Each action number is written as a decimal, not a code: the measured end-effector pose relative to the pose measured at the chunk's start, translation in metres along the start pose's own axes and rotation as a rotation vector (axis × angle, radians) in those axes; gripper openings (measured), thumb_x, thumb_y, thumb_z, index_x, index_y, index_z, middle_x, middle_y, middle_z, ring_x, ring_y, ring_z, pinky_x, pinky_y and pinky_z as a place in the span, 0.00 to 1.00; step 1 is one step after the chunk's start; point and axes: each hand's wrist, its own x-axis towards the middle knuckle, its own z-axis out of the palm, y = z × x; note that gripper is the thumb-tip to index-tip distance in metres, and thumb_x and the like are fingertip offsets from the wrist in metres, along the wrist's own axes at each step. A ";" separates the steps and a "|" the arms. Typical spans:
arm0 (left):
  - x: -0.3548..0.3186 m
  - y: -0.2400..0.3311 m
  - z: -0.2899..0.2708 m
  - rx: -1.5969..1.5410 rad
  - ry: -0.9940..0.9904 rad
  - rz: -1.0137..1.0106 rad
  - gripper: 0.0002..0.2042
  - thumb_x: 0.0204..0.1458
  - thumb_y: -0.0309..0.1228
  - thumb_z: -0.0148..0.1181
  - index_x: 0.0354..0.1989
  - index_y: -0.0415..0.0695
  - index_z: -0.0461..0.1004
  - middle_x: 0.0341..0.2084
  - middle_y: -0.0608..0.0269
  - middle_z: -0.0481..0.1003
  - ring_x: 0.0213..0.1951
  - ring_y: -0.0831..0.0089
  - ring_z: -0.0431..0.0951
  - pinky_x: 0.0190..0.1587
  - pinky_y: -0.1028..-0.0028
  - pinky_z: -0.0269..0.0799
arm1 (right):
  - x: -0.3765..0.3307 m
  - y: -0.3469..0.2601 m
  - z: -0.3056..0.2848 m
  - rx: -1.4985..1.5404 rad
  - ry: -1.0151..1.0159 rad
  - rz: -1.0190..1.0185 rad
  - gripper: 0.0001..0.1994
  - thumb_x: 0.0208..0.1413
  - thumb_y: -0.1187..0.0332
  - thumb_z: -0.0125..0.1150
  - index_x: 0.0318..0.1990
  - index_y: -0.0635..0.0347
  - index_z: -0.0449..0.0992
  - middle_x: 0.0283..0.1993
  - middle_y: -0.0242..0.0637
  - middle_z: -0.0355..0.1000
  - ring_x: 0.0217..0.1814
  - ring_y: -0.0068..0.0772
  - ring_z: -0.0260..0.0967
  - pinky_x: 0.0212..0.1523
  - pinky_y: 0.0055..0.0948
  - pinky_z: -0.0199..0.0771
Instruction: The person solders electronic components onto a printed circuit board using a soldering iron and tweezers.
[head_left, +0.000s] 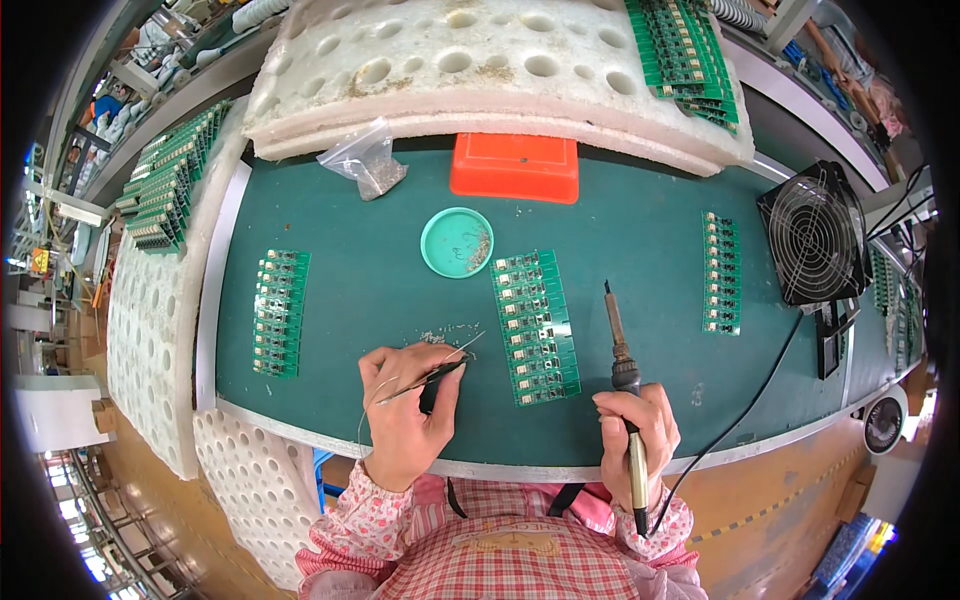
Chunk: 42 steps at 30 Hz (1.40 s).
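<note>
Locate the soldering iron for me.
In the head view, the soldering iron is right of centre, held in the right hand, its tip pointing up the picture, just right of the middle circuit board.

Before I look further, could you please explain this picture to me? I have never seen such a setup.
These are a person's bare hands, seen from above by a wide fisheye camera worn on the head, so straight edges look bent. The left hand holds a dark slim tool, perhaps tweezers. The right hand holds a soldering iron. On the green table lie a middle circuit board, a left board, a right board, a teal dish, a red container and a clear bag.
</note>
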 end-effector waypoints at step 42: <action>-0.016 0.023 0.017 -0.247 -0.108 0.037 0.13 0.46 0.16 0.68 0.41 0.43 0.79 0.37 0.62 0.82 0.38 0.61 0.79 0.43 0.68 0.73 | -0.008 -0.001 -0.006 0.032 0.013 -0.050 0.14 0.50 0.78 0.69 0.45 0.60 0.78 0.34 0.36 0.75 0.26 0.34 0.65 0.25 0.33 0.69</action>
